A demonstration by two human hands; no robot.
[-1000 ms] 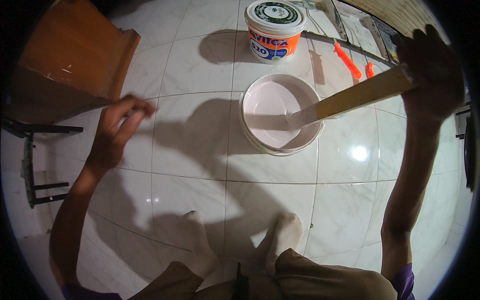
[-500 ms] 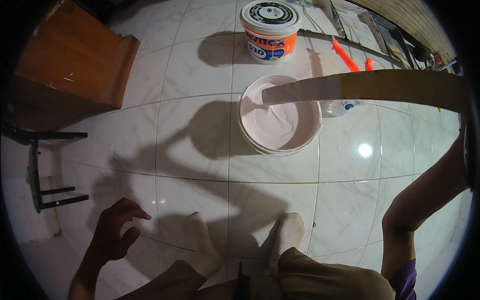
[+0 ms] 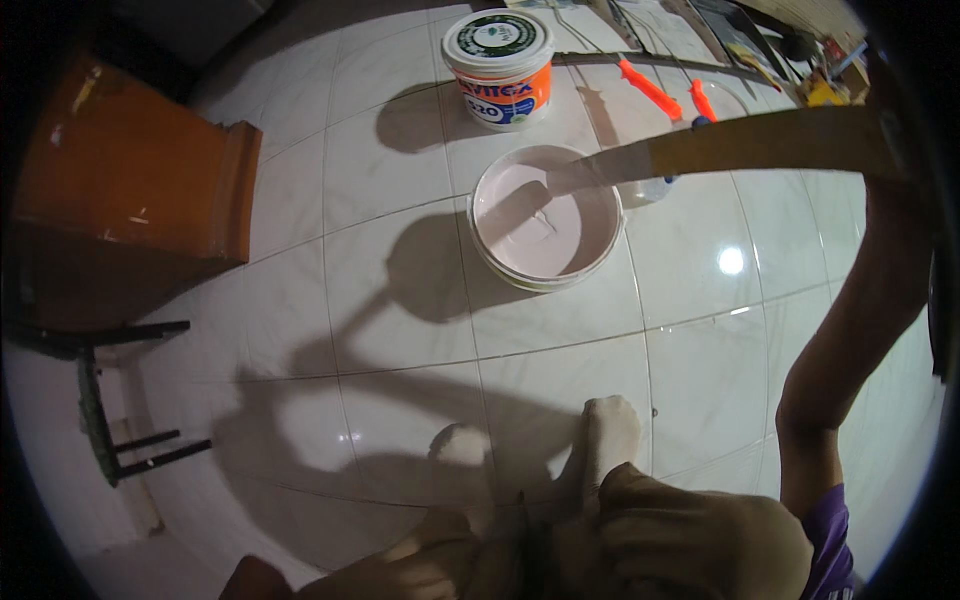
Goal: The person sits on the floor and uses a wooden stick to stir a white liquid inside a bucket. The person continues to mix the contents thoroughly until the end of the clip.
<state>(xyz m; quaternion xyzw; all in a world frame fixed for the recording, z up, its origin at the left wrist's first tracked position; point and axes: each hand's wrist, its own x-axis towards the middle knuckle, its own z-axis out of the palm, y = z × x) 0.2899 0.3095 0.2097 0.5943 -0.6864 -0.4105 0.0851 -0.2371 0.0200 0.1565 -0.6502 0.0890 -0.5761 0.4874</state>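
A white bucket [image 3: 483, 258] of pale pink paint [image 3: 568, 232] stands on the floor ahead of me. Over its right rim reaches a long flat wooden stick [image 3: 765, 150], its far end coated in the paint. Whether that end touches the paint is hard to tell. At the dark right edge, my right hand [image 3: 893, 135] is closed on the stick's near end; its fingers are mostly in shadow. Only a dark part of my left hand [image 3: 255, 580] shows at the lower edge, near my left leg, with its fingers hidden.
Behind the open bucket stands a lidded white and orange bucket [image 3: 500, 85]. Orange-handled tools [image 3: 650, 90] and trays [image 3: 745, 50] lie at the far right. On the left are a brown wooden cabinet [image 3: 140, 190] and a black metal frame [image 3: 95, 410]. My feet [image 3: 612, 430] are below.
My left hand has dropped to the lower edge, mostly out of view. The stick's coated end has shifted slightly right relative to the bucket. The whole view has shifted and tilted a little.
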